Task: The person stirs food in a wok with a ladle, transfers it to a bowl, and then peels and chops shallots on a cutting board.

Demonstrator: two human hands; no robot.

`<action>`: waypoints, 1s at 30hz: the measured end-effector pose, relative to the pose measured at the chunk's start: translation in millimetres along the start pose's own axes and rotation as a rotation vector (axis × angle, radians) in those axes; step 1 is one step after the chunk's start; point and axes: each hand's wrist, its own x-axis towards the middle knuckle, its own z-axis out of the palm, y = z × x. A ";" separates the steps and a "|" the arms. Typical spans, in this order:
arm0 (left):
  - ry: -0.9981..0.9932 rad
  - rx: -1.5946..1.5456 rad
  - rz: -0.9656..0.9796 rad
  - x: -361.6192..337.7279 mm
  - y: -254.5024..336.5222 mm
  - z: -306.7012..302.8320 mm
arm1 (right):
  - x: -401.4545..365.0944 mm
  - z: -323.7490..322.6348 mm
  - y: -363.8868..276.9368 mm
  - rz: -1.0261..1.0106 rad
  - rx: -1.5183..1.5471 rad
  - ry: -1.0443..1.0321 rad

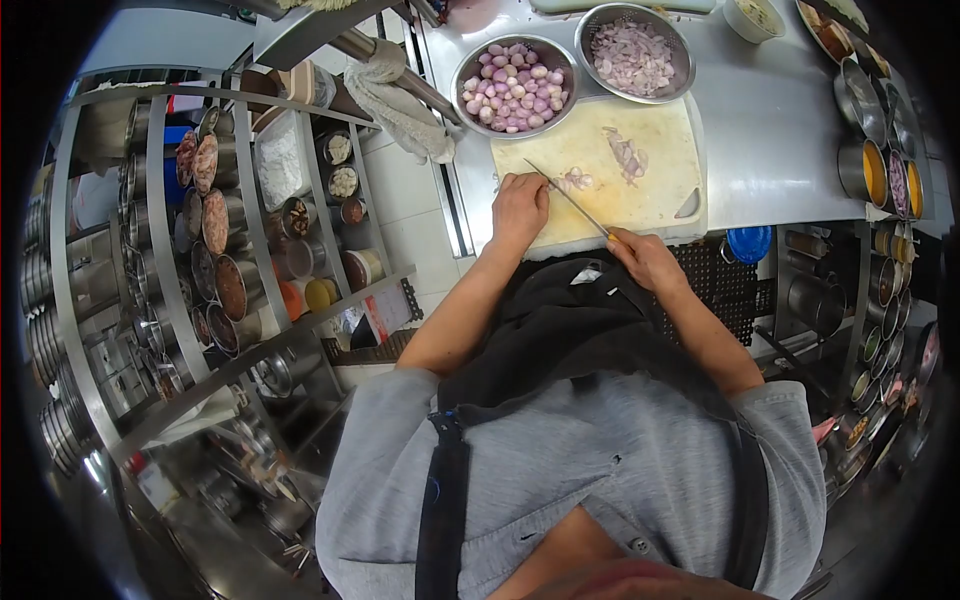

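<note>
You wear a heathered gray shirt [560,450] with short sleeves, its front placket stitched and its neck open. A round, dark button [640,546] shows below the opening, and a small dark spot [617,458] marks the cloth. Over it you have a black apron [590,335], creased and bunched, with a small whitish patch [586,275]. Its wide black left strap [442,505] has a bit of blue near its top and a thin, curved blue line; the right strap [752,480] is black too. Your left hand [520,212] and right hand [650,262] are bare, as are your forearms.
</note>
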 end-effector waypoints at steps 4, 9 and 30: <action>0.023 -0.006 0.007 1.1 -0.1 0.0 | 8.7 3.3 0.4 0.025 0.022 -0.033; 0.002 0.011 -0.004 0.5 -0.2 0.0 | -7.1 -2.3 -1.2 0.007 0.030 0.010; 0.005 0.012 -0.012 0.0 0.6 -0.6 | 7.0 9.0 3.5 0.064 0.075 0.006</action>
